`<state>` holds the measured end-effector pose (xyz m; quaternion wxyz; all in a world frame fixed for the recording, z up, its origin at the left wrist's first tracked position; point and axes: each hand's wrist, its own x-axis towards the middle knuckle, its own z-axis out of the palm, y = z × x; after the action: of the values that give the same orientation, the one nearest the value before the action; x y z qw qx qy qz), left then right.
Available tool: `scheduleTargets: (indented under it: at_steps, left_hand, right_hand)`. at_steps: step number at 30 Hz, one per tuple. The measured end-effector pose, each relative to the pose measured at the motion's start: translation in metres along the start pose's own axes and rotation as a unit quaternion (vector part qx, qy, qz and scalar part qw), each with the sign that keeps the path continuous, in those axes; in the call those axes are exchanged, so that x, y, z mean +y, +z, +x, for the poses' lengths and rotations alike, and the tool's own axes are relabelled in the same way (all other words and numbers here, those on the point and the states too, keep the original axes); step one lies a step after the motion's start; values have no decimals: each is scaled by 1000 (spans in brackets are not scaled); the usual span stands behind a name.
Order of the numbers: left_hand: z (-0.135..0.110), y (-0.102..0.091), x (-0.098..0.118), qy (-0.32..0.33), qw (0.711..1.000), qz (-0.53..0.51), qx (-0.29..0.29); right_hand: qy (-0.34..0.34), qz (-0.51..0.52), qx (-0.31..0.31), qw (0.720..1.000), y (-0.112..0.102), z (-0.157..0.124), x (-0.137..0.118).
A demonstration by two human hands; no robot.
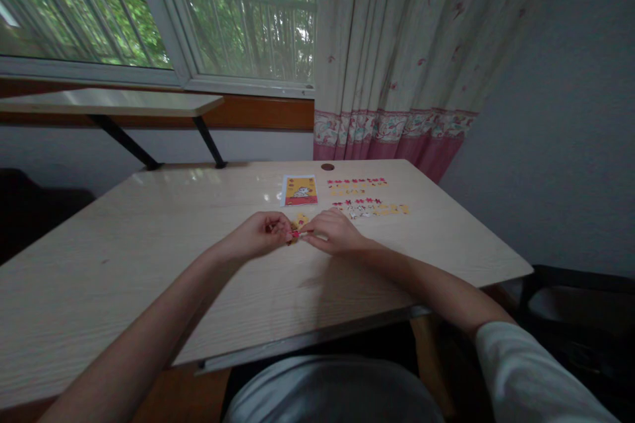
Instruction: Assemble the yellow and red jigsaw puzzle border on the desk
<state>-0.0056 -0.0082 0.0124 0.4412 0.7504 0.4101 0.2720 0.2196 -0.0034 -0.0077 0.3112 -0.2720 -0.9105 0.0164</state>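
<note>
Close together over the middle of the table, my left hand (262, 232) and my right hand (335, 231) pinch at a small red jigsaw piece (296, 234) between their fingertips. Both hands are closed. Just behind the fingertips lie several yellow jigsaw pieces (300, 218), partly hidden by my hands. Beyond them is a picture card (299, 192) in yellow and red with a white animal figure on it. Rows of loose jigsaw pieces (370, 208) in red, white and yellow are spread behind and to the right of my right hand.
The pale wooden table (208, 324) has a round cable hole (327, 167) near its back edge. At the back left a raised shelf (114, 102) stands on black legs. Behind are a window (243, 20) and a flowered curtain (387, 59). A dark chair (580, 317) is at the right.
</note>
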Motion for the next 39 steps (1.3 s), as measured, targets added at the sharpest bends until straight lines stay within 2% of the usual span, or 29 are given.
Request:
scheduleTargets:
  at_steps: [6,10,20,26,30,32,34,37,39]
  left_hand:
    - [4,2,-3,-31,997,-76,1]
    - [4,4,-2,-43,995,-89,2]
    - [5,7,-2,-47,992,-113,-3]
    - [7,12,2,-24,985,-166,30]
    - [9,12,0,-6,977,-200,70]
    - [9,10,-2,-5,980,-175,93]
    - [8,7,-5,-7,987,-103,121]
    - [6,1,-8,-12,987,85,136]
    - [4,-2,-9,-14,967,224,120]
  right_hand:
    - [0,-22,40,999,-2,0,1]
    - [-13,-28,62,998,-1,0,1]
    - [-32,-49,64,996,-1,0,2]
    - [-59,-70,78,993,-2,0,3]
    - [-50,-66,82,993,-10,0,5]
    - [-29,-67,102,992,-17,0,10]
    - [-8,-68,134,989,-25,-2,19]
    - [23,-66,175,982,-35,-4,36]
    - [45,-68,193,978,-40,-7,46]
